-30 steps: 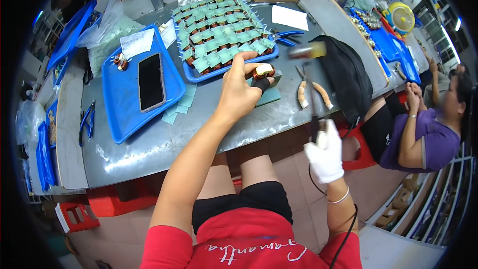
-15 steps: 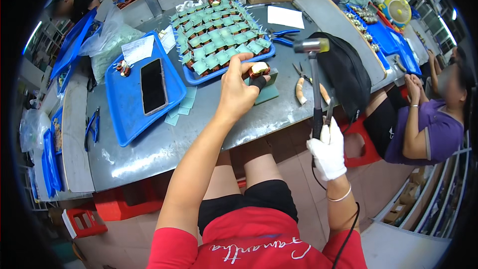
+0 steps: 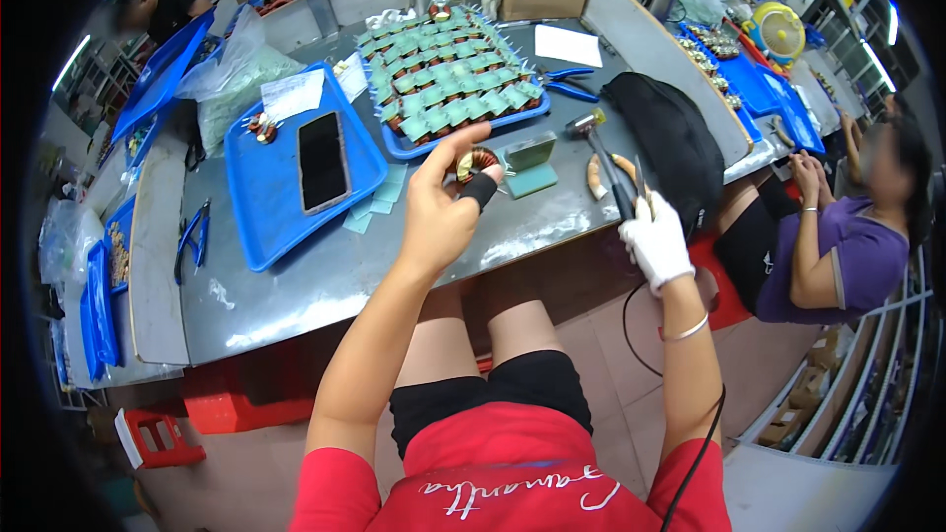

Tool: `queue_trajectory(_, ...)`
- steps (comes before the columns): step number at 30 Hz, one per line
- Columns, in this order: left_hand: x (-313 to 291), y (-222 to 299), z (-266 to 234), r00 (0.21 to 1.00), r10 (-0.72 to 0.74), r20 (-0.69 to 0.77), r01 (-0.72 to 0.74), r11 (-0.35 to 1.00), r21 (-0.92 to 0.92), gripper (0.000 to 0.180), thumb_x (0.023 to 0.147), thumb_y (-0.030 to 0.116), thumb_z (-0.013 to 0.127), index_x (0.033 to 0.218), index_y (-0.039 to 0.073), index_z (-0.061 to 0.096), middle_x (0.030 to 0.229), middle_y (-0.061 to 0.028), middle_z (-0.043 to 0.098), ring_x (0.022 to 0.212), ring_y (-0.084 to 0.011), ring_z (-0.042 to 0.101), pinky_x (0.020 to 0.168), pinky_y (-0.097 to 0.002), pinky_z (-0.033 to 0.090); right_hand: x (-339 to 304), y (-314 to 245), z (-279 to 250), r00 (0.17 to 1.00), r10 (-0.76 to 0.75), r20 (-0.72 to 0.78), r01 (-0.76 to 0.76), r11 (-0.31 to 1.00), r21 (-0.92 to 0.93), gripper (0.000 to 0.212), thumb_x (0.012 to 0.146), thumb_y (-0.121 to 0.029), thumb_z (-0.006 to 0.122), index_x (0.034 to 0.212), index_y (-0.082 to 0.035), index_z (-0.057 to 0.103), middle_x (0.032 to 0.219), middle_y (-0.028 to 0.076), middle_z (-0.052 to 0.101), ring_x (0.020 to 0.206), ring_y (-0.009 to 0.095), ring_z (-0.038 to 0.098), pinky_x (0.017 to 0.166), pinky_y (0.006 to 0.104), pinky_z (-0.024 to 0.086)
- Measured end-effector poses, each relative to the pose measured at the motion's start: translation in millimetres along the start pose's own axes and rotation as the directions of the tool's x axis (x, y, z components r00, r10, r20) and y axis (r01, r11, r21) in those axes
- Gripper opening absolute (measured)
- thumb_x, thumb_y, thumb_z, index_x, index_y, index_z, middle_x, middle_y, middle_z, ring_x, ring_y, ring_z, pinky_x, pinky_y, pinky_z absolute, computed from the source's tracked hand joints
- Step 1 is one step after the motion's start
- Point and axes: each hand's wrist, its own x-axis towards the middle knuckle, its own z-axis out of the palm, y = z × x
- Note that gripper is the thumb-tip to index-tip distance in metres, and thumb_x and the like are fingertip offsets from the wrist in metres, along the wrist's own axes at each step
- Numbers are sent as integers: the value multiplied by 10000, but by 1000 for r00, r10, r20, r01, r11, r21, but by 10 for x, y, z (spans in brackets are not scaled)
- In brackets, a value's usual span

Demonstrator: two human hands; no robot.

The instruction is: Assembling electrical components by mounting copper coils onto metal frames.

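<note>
My left hand (image 3: 440,215) pinches a copper-wound ring coil (image 3: 474,165) between thumb and fingers, just above the bench; a black band wraps its thumb. To its right sits a small green block (image 3: 532,166) with an upright plate and a flat base, apart from the coil. My right hand (image 3: 658,242), in a white glove, is closed around the dark handle of a hammer (image 3: 613,175). A slim metal tool (image 3: 641,178) also sticks out of that grip; its kind is unclear. The hammer's head lies over the bench, right of the block.
A blue tray (image 3: 396,151) carries rows of green-topped coils. Left of it, another blue tray (image 3: 258,254) holds a phone (image 3: 323,163). Blue pliers (image 3: 570,85), orange-handled pliers (image 3: 596,179) and a black bag (image 3: 665,143) lie on the bench (image 3: 414,281). At right a co-worker (image 3: 838,236) sits.
My left hand has drawn the coil left and away from the green block, turning its ring face into view. The hammer has come down from its raised, upright position and now slants toward the bench.
</note>
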Motion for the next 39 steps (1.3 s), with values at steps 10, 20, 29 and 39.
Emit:
queue_trajectory(10, -1077, 7, -479, 914, -406, -17, 347, 802, -486, 413, 854, -43, 626, 1209, 46, 433, 1133, -149, 551, 1096, -253, 584, 901, -377, 554, -461, -528, 315, 958, -283, -47, 276, 953, -124, 419, 709, -94, 760, 1055, 33, 561, 939, 95, 592, 809, 155, 571, 720, 284, 491)
queue_trajectory(20, -1441, -121, -433, 954, -297, 40, 293, 897, -331, 448, 903, -26, 588, 1327, 28, 453, 1096, -147, 598, 1073, -250, 612, 880, -352, 534, -1275, -545, 567, 654, 157, 740, -483, 839, 249, 314, 847, -101, 664, 1128, -31, 543, 880, 3, 566, 742, 57, 498, 665, 215, 431)
queue_trajectory(29, -1619, -92, -351, 940, -340, -12, 306, 862, -403, 286, 874, -72, 616, 1130, -11, 506, 1092, -145, 566, 976, -264, 666, 796, -349, 593, -1418, -331, 532, 840, -286, 460, 314, 949, 17, 423, 807, -55, 722, 1192, 30, 568, 966, 91, 573, 888, 163, 554, 798, 264, 464)
queue_trajectory(39, -1651, -146, -295, 970, -240, 28, 239, 939, -248, 263, 882, -36, 616, 1126, -15, 520, 1051, -141, 596, 976, -222, 645, 781, -355, 588, -1349, -480, 432, 762, -316, 566, 450, 886, -111, 433, 752, -62, 660, 1182, -82, 613, 953, 115, 600, 850, 296, 577, 755, 390, 487)
